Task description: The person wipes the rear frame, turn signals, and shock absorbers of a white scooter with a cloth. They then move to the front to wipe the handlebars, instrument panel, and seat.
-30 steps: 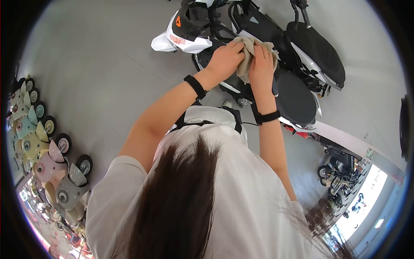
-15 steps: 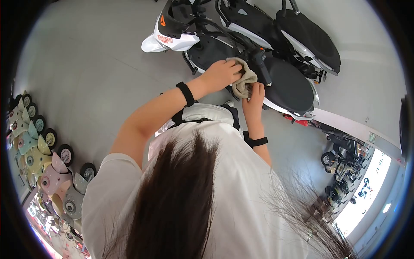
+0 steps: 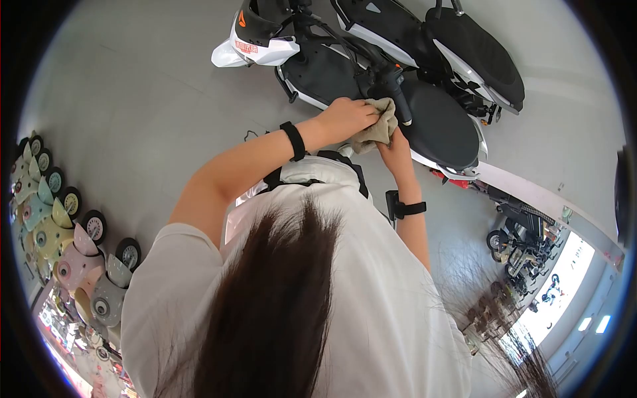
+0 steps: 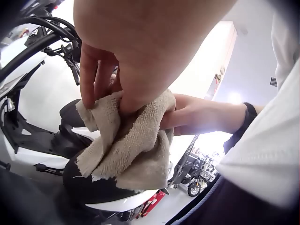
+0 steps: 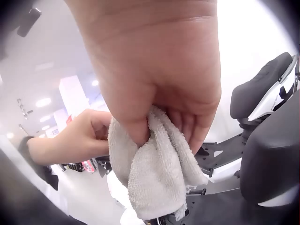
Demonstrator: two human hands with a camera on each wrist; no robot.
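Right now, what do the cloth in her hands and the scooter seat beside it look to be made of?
The cloth looks like beige terry towelling: looped, fuzzy pile and soft folds where the left hand and right hand grip it. The scooter seat appears to be black vinyl or leatherette, smooth and matte with a faint sheen; which one cannot be told.

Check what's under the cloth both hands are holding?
Below the cloth gripped by the left hand and right hand sits a scooter's black seat. What the folds wrap, if anything, is hidden.
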